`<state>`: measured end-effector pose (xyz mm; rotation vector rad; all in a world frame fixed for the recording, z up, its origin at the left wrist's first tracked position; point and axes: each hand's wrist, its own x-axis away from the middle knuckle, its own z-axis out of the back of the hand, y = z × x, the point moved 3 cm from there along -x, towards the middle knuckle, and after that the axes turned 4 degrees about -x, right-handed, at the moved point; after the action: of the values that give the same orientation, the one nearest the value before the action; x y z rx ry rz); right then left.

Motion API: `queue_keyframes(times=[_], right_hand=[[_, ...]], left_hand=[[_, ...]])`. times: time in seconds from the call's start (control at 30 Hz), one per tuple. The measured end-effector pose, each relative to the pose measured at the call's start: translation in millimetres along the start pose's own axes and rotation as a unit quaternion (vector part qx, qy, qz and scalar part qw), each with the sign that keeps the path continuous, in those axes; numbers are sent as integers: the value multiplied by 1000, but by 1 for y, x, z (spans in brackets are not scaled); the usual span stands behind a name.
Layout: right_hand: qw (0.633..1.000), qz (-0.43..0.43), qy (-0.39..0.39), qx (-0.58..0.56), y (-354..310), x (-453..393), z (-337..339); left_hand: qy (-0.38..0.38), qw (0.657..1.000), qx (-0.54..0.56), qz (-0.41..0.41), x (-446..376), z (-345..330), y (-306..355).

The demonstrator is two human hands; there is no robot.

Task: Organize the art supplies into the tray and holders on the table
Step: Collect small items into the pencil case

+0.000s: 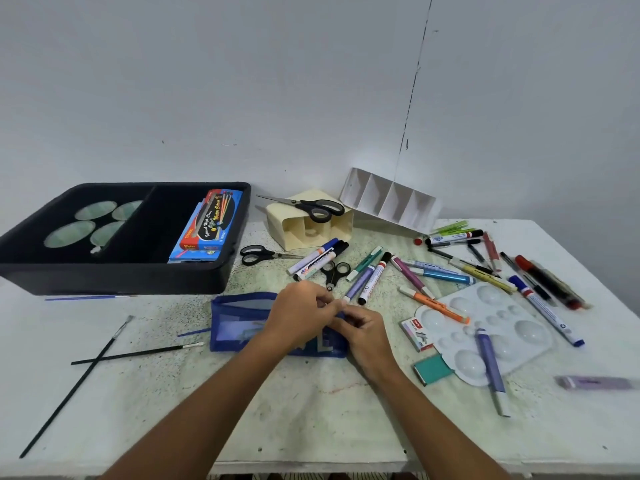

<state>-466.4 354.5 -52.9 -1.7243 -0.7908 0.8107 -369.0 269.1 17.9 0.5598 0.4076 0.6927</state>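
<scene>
2 hands meeting over a blue mesh pouch (242, 327) at the tabletop's (311, 410) middle: left hand (299, 311) and right hand (363, 336) with fingertips pinched together at the pouch's upper right corner, the small thing between them too hidden to name; each grip clenched on that corner, as far as can be told. Pouch partly covered by both wrists, its contents only pale shapes through the mesh. 3 pairs of scissors: 1 atop the cream holder (311, 225) lying on its side, 1 beside the black tray (114, 275), 1 small pair (334, 271) among the markers. 2 black paintbrushes (104, 351) crossed at left. Black tray with 2 compartments: 4 oval palettes (69, 233) in the left, watercolor boxes (207, 226) in the right, their number unclear. White 4-slot divider (388, 200) tipped against the wall, holding nothing visible. Loose markers (367, 275) scattered at right, too overlapped to count. White paint palette (485, 330) with 1 purple marker across it and 1 orange marker on its rim.
</scene>
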Motion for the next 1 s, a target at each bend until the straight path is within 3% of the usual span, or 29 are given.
queue_keyframes(times=[0.43, 0.77, 1.0], right_hand=[[999, -38, 13, 0, -9, 1, 2], [998, -23, 49, 39, -12, 3, 1], [995, -11, 43, 93, -10, 3, 5]], left_hand=[[-47, 996, 36, 70, -11, 4, 8], [-21, 995, 36, 87, -15, 4, 8], [-87, 988, 97, 88, -24, 10, 5]])
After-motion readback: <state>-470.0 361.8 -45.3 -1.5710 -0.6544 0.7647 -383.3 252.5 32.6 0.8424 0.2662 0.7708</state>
